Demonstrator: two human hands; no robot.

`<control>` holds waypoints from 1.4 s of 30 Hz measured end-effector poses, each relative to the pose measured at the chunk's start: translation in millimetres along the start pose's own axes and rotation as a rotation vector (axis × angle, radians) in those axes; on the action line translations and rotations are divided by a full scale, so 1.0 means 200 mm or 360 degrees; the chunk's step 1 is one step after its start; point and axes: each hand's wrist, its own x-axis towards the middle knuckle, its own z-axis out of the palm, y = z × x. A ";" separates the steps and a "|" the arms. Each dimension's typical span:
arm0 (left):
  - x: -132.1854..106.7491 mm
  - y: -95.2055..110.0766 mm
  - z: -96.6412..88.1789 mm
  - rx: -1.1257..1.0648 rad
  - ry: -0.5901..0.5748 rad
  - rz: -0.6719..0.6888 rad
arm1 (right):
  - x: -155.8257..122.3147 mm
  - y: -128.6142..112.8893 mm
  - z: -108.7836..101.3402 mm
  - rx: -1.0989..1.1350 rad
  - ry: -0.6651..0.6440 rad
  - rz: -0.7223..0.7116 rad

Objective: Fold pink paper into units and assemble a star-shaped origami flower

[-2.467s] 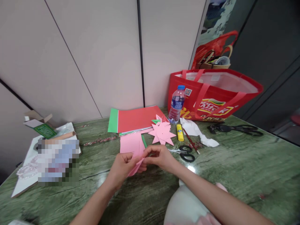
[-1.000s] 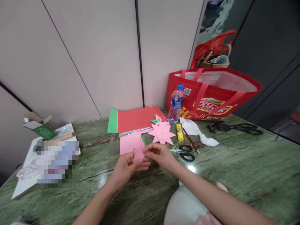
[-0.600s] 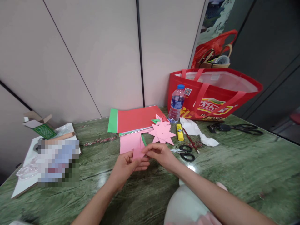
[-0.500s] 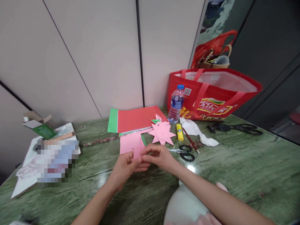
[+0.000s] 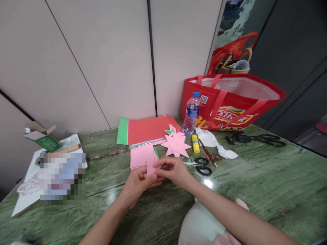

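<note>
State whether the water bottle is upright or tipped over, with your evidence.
Upright. The bottle stands on its base on the table, blue cap on top, beside the red bag.

i see the left hand point(image 5: 136, 183) and right hand point(image 5: 173, 170) together over the green table point(image 5: 255, 183), both pinching a small folded pink paper point(image 5: 151, 169) between their fingertips. just behind it lies a flat pink sheet point(image 5: 139, 156), with a pink paper star point(image 5: 176, 145) to its right. black scissors point(image 5: 202, 166) rest near the right hand, and a yellow glue stick point(image 5: 196, 144) lies beyond them.
</note>
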 end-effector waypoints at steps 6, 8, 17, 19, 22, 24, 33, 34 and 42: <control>0.00 0.02 0.01 0.0050 -0.0003 -0.0020 | 0.00 0.00 0.00 0.0264 -0.0008 0.0195; -0.01 0.03 0.01 0.0012 -0.0062 -0.0002 | 0.00 -0.01 -0.01 0.0471 0.0014 0.0307; -0.03 0.05 0.04 -0.0098 -0.0269 0.0101 | 0.03 0.01 -0.04 0.0923 0.0049 0.0538; -0.01 0.04 0.03 0.0010 -0.0218 0.0101 | 0.03 0.02 -0.04 0.0865 0.0083 0.0497; 0.01 0.01 0.00 0.0330 -0.0023 0.0156 | 0.03 0.02 -0.02 0.0783 0.0112 0.0404; 0.02 0.00 -0.01 0.0615 0.0136 0.0266 | 0.03 0.01 -0.01 0.0750 0.0105 0.0380; 0.01 -0.01 -0.03 0.0877 0.0084 0.0364 | 0.02 0.02 -0.02 0.0503 0.0021 0.0397; 0.01 -0.01 -0.03 0.0802 0.0062 0.0298 | 0.02 0.02 -0.02 0.0485 0.0016 0.0376; 0.03 0.02 -0.03 0.0467 0.0102 0.0139 | 0.01 0.03 -0.02 0.0259 -0.0101 0.0288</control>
